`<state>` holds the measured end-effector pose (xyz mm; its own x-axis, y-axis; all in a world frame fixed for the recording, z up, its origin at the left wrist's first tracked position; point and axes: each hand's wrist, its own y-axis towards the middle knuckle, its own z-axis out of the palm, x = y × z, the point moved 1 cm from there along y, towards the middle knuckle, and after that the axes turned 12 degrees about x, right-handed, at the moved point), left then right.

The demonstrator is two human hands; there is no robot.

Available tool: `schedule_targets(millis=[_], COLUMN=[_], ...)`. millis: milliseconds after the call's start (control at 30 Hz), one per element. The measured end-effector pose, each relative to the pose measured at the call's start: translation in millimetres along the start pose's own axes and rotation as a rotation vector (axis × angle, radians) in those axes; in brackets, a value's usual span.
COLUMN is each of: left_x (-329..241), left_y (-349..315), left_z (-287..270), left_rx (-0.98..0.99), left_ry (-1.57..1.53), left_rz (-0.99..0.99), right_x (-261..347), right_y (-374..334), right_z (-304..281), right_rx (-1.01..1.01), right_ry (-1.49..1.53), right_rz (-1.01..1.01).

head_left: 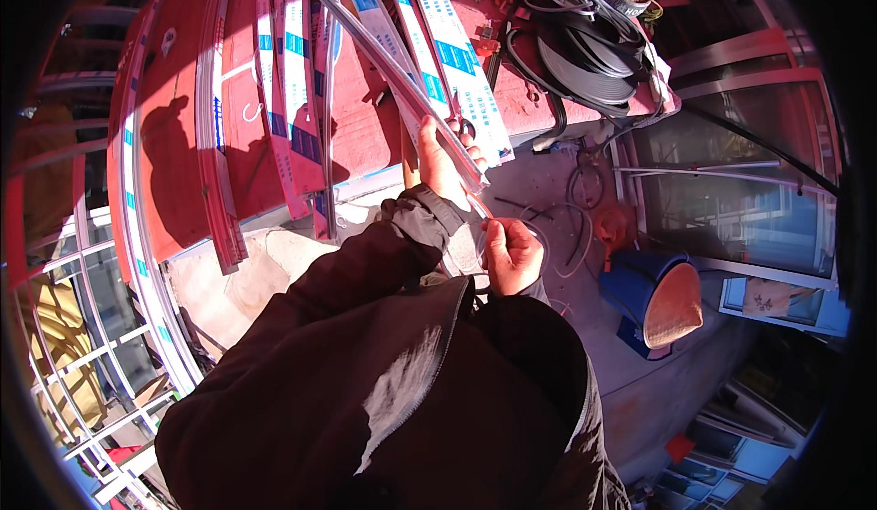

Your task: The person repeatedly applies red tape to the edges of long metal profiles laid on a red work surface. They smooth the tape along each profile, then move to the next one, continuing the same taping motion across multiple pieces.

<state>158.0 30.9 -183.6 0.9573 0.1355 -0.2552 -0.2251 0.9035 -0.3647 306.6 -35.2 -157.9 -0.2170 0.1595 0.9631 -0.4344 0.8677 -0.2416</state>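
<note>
My left hand (442, 163) is wrapped round a long, slim metal profile (384, 64), near its lower end. The profile slants from the far left over the red table toward me. Just below its near end, my right hand (512, 256) is closed with thumb and forefinger pinching a thin, pale strip (478, 206). This strip runs up from the fingers to the profile's end; whether it sits in a groove is too small to tell. Thin, clear loops hang about my right hand.
Several film-wrapped profiles (294, 81) lie across the red table (187, 44), some overhanging its near edge. Coiled black strip (589, 67) lies at the table's right. A blue bucket (630, 282) stands on the floor at right, near glazed frames (731, 181). A white lattice (100, 327) stands left.
</note>
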Motion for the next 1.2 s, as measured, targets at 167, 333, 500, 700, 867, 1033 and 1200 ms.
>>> schedule_targets(millis=[167, 333, 500, 700, 867, 1033, 1200], left_x=[4.0, 10.9, 18.0, 36.6, 31.6, 42.0, 48.6], left_y=[-0.3, 1.2, -0.5, 14.1, 21.0, 21.9, 38.0], left_z=[-2.8, -12.6, -17.3, -51.2, -64.4, -78.6, -103.4], left_rx=[-0.109, -0.144, -0.187, -0.167, -0.211, -0.244, -0.278], left_ry=[0.069, 0.118, 0.168, 0.267, 0.280, 0.419, 0.423], left_rz=[0.002, -0.007, -0.008, -0.003, 0.024, 0.097, 0.128], right_x=[0.5, 3.3, -4.3, -7.8, -37.9, -24.5, -45.7], right_y=[0.1, -1.2, 1.2, 29.0, -19.7, 29.0, -14.3], right_z=[-2.2, -0.3, 0.2, -3.8, -37.6, -13.7, -50.6], right_rx=[-0.082, -0.182, -0.073, 0.179, 0.272, 0.352, 0.337], right_ry=[-0.217, -0.326, -0.397, 0.178, 0.123, 0.148, 0.119], right_rz=[0.000, -0.033, -0.005, 0.218, 0.292, 0.235, 0.499])
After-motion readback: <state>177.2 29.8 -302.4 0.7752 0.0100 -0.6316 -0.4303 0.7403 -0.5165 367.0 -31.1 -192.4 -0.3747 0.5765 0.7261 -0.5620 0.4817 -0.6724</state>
